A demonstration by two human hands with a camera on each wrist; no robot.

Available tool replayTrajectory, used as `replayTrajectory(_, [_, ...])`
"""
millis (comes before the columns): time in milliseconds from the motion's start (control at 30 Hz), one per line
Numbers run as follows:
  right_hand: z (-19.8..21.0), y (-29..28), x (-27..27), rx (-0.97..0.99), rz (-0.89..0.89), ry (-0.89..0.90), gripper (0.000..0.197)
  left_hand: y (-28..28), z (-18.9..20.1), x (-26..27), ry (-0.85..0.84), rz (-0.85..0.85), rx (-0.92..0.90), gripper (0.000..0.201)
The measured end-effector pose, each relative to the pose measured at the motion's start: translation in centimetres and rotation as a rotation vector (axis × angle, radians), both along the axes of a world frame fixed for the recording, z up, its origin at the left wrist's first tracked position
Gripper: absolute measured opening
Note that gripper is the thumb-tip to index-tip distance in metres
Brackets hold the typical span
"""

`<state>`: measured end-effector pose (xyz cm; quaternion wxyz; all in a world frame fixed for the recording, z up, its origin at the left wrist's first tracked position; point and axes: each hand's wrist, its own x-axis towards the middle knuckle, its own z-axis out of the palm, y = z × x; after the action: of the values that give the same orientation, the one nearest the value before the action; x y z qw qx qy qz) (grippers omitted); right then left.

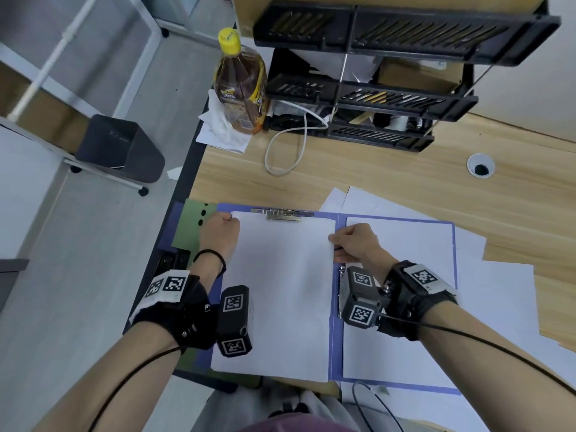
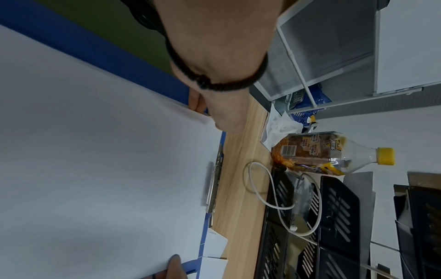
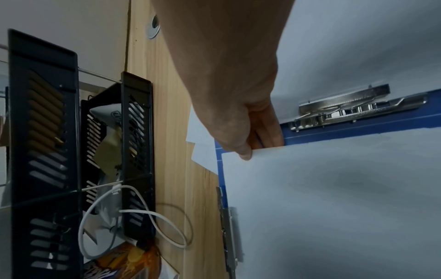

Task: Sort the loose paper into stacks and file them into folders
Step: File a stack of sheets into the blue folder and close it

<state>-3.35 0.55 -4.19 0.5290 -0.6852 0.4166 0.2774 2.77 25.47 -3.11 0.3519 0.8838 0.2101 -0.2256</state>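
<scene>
An open blue folder (image 1: 338, 294) lies on the wooden desk. A stack of white paper (image 1: 280, 291) lies on its left half, top edge at the metal clip (image 1: 283, 213). My left hand (image 1: 219, 227) pinches the stack's upper left corner (image 2: 203, 118). My right hand (image 1: 350, 241) pinches the stack's right edge (image 3: 248, 152), thumb on top and fingers underneath. More white sheets (image 1: 402, 275) lie on the folder's right half, beside a second metal clip (image 3: 353, 107). A green folder (image 1: 187, 226) lies under the blue one at the left.
Loose white sheets (image 1: 498, 282) spread over the desk to the right. A black tiered file tray (image 1: 374, 88) stands at the back, with a bottle (image 1: 240, 88), crumpled tissue (image 1: 218, 129) and a white cable (image 1: 290, 145) beside it. A cable hole (image 1: 480, 165) is at right.
</scene>
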Motion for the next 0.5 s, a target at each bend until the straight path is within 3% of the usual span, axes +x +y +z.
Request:
replayTrajectory(300, [0.67,0.90,-0.06,0.015,-0.066,-0.048,0.016,-0.40,-0.04,-0.35,-0.099,0.035,-0.059,0.027])
replayTrajectory(500, [0.74,0.77,0.20,0.037,-0.053,-0.046,0.019,0.24,-0.08,0.01,-0.058,0.014,-0.057,0.025])
